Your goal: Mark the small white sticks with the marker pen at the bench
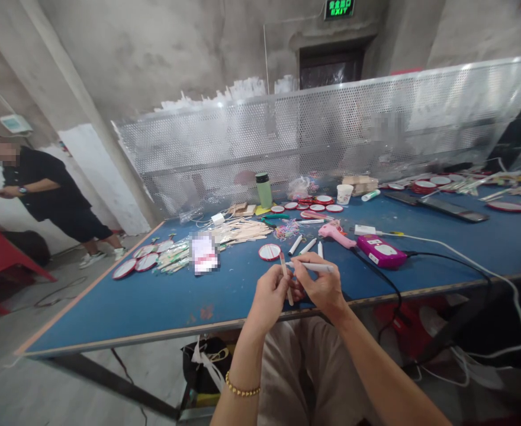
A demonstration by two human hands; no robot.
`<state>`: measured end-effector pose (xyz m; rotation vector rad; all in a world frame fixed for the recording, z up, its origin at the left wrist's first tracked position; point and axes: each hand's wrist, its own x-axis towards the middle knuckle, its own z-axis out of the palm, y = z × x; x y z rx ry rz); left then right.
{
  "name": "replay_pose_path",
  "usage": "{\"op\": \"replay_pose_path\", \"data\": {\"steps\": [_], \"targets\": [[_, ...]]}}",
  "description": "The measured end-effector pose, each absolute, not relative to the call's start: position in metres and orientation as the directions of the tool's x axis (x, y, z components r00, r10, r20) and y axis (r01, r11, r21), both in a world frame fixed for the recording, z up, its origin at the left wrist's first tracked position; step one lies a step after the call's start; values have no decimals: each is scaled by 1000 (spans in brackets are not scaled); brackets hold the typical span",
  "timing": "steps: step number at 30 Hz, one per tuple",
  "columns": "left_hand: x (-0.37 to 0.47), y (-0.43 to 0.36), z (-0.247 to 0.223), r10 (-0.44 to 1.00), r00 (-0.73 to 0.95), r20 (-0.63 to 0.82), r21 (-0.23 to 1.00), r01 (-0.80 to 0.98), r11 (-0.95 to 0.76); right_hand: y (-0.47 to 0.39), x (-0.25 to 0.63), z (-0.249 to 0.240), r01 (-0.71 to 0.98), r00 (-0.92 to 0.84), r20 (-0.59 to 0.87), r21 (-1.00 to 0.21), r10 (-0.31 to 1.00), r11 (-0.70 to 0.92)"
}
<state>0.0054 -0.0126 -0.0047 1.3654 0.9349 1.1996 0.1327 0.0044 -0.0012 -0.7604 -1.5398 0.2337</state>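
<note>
Over the front edge of the blue table, my left hand [271, 291] is closed on a flat wooden craft stick [290, 296], held nearly upright with a reddish upper end. My right hand [322, 287] grips a white marker pen [318, 267], its tip pointing left at the stick. Whether the tip touches the wood I cannot tell. Just beyond my hands lies a round white disc with a red rim [270, 252]. Several white markers [295, 245] are to its right. A pink hot glue gun [338, 234] rests behind my right hand.
Wooden sticks [243, 231] are heaped at the left, near red-rimmed discs [146, 261]. A purple device [381, 251] with cables sits at the right. Behind stand a green bottle [263, 190], a paper cup [344, 194] and a perforated metal screen [243, 142]. A person [51, 189] stands at far left.
</note>
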Motion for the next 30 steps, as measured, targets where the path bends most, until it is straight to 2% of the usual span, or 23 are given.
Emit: {"op": "replay_pose_path", "data": {"steps": [14, 20, 30], "targets": [[6, -12, -4, 962, 176, 209, 978, -52, -203, 7, 132, -3, 318, 31, 813, -559, 581, 766], [5, -11, -7, 966, 184, 181, 983, -55, -174, 6, 133, -3, 323, 50, 830, -540, 556, 777], [5, -12, -5, 964, 170, 202, 979, -45, -198, 6, 132, -2, 310, 25, 809, -565, 587, 765]]}}
